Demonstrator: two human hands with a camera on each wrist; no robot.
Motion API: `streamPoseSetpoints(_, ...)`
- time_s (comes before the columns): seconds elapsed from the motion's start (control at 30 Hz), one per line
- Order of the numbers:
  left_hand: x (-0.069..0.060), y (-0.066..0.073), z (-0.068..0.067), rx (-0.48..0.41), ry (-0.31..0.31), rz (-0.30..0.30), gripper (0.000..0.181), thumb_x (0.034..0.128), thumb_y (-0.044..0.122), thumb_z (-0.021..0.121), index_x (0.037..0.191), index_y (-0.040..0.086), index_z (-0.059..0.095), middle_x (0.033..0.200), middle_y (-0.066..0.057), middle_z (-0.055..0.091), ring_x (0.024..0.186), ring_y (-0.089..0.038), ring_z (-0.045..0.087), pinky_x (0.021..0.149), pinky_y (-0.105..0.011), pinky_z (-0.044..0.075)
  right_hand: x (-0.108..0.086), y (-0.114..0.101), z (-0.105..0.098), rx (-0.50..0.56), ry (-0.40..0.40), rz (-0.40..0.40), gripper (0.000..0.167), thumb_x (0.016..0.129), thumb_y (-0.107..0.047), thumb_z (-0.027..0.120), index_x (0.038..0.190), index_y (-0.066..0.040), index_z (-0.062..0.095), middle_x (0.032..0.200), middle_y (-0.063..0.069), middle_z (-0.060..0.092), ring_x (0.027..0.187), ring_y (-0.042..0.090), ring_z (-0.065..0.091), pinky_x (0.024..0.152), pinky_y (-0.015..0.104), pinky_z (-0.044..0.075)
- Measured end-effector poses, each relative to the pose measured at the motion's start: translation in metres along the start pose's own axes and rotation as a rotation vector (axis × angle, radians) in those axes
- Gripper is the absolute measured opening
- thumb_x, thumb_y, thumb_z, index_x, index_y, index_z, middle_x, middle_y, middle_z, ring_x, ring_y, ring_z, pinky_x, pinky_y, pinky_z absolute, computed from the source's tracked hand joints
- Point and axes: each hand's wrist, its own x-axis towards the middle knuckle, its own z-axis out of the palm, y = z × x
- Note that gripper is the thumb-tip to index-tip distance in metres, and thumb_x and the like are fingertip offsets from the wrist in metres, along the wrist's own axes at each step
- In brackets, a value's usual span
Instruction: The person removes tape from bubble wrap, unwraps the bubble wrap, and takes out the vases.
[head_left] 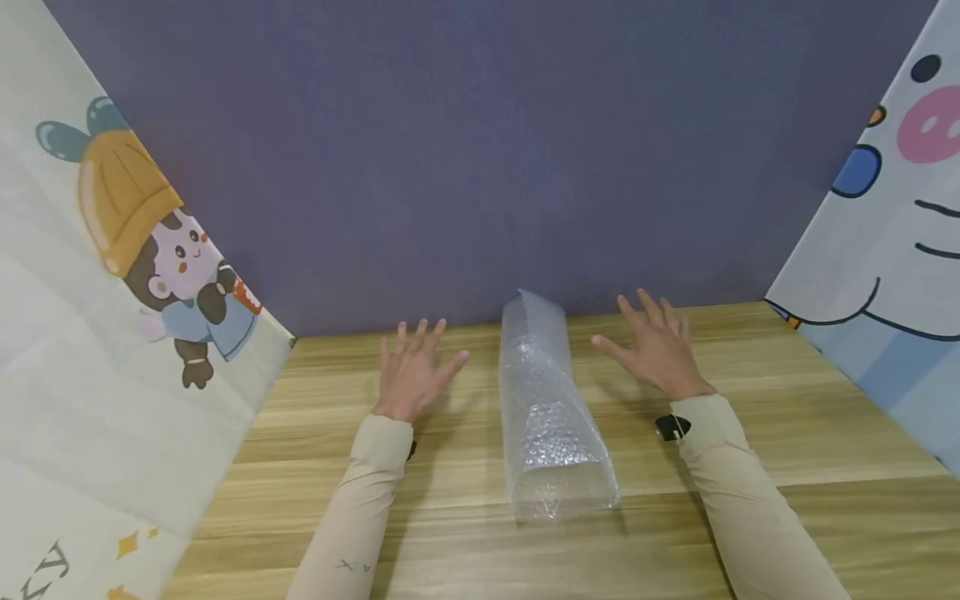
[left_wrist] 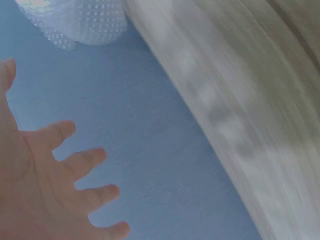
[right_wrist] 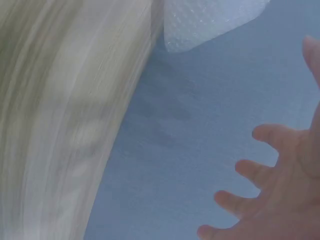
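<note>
Evidently our left hand point(head_left: 411, 377) and right hand point(head_left: 658, 354) hold nothing, each grip spread wide. Between them, a clear plastic bubble-wrap roll point(head_left: 546, 417) lies unheld on the yellowish wood-grain bench point(head_left: 450, 508), presumably steady by itself.

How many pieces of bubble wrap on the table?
1: the bubble wrap, loosely rolled, lies on the wooden table between the left hand and the right hand, touching neither. Another piece could be hidden inside it.
</note>
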Motion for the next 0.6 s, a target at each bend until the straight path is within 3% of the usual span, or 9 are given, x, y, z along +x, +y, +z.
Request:
streamPoseSetpoints(0.1, -0.001, 0.001, -0.002, -0.006, 0.02, 0.027, 0.081, 0.0986, 0.077, 0.029, 0.163, 0.027, 0.028, 0.167, -0.013, 0.032, 0.157, -0.044, 0.02, 0.125, -0.069, 0.005, 0.0, -0.003, 0.0, 0.013, -0.001, -0.017, 0.094, 0.097, -0.07, 0.049, 0.164, -0.011, 0.021, 0.169, 0.027, 0.015, 0.15, 0.06, 0.015, 0.117, 0.08, 0.004)
streamPoseSetpoints(0.23, 0.0, 0.004, -0.004, -0.002, 0.077, 0.065, 0.074, 0.1014, 0.07, 0.035, 0.156, 0.021, 0.043, 0.156, -0.013, 0.051, 0.146, -0.042, 0.044, 0.123, -0.068, 0.022, 0.001, -0.005, -0.001, 0.028, 0.012, -0.044, 0.092, 0.098, -0.068, 0.049, 0.162, -0.007, 0.026, 0.163, 0.03, 0.03, 0.147, 0.056, 0.029, 0.118, 0.077, 0.014)
streamPoseSetpoints(0.43, 0.0, 0.008, -0.007, -0.024, 0.149, 0.105, 0.053, 0.1023, 0.055, 0.052, 0.139, 0.018, 0.063, 0.135, -0.01, 0.07, 0.126, -0.034, 0.064, 0.114, -0.06, 0.041, 0.0, -0.014, -0.003, 0.022, 0.01, -0.06, 0.086, 0.098, -0.068, 0.049, 0.156, -0.005, 0.039, 0.156, 0.032, 0.039, 0.139, 0.057, 0.04, 0.113, 0.076, 0.029)
streamPoseSetpoints(0.6, -0.001, 0.012, -0.008, -0.177, 0.167, 0.156, 0.032, 0.1012, 0.041, 0.061, 0.121, 0.02, 0.074, 0.108, -0.005, 0.079, 0.097, -0.025, 0.073, 0.092, -0.048, 0.056, -0.002, -0.023, -0.005, 0.024, -0.025, -0.068, 0.079, 0.1, -0.061, 0.051, 0.153, -0.003, 0.044, 0.154, 0.031, 0.043, 0.142, 0.057, 0.038, 0.113, 0.075, 0.03)
